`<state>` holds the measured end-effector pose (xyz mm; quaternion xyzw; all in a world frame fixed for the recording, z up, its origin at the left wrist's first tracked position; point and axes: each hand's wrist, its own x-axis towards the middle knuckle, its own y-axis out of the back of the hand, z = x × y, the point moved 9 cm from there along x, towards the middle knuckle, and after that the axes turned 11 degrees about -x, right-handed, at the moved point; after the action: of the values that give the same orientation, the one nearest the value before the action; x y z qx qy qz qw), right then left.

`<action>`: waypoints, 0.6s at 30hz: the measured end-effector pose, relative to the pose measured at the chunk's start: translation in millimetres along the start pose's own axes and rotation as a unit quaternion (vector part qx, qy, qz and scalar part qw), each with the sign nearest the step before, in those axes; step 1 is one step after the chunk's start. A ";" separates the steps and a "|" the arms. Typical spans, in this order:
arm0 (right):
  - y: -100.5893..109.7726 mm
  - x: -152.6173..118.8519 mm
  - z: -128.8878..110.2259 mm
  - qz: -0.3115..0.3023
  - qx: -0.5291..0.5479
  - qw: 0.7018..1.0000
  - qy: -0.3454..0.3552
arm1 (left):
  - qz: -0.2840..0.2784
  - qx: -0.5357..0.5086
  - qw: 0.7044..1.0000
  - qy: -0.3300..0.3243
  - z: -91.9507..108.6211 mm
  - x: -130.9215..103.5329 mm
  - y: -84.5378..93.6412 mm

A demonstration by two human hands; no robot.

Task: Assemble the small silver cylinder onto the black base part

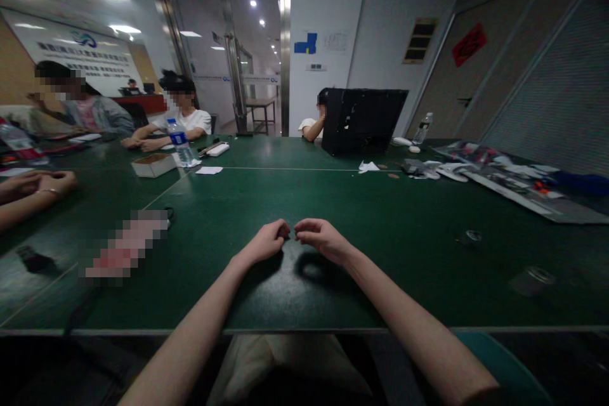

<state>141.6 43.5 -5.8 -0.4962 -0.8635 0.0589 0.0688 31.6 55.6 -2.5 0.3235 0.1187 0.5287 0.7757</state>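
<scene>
My left hand [269,241] rests just above the green table [228,203], its fingers loosely bent toward the middle. Facing it across a narrow gap is my right hand [324,241], with fingers curved and the thumb a little apart from them. Nothing shows in either hand, though the inner side of the left fingers is partly hidden. The two hands do not touch. Under the right hand falls a dark shadow on the tabletop.
To the left lie a pixelated pinkish object [128,244] and a small black object [34,260]. A white box [155,165] and water bottle [181,146] stand farther back. At right are two small cylindrical items, one a metal-topped cylinder [535,280], and a cluttered board [523,193]. Several people sit around.
</scene>
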 end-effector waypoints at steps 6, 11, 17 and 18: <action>27.1 -50.7 -24.8 0.108 -0.256 0.960 0.036 | -0.007 -0.002 1.000 0.000 -1.6 2.2 -1.3; 103.4 -133.3 -43.7 0.254 -0.348 0.903 0.019 | -0.006 0.005 1.000 -0.001 -2.7 1.3 -1.7; 240.7 -281.0 -104.2 0.547 -0.581 0.603 0.000 | -0.001 0.014 1.000 -0.004 -2.0 0.1 -1.7; 254.7 -302.0 -113.1 0.571 -0.629 0.527 0.010 | 0.000 0.014 1.000 -0.004 -1.7 -0.1 -1.5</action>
<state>528.3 -86.5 44.0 -0.7988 -0.2077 -0.4779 -0.3007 31.8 55.9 -4.8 0.3368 0.1232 0.5255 0.7715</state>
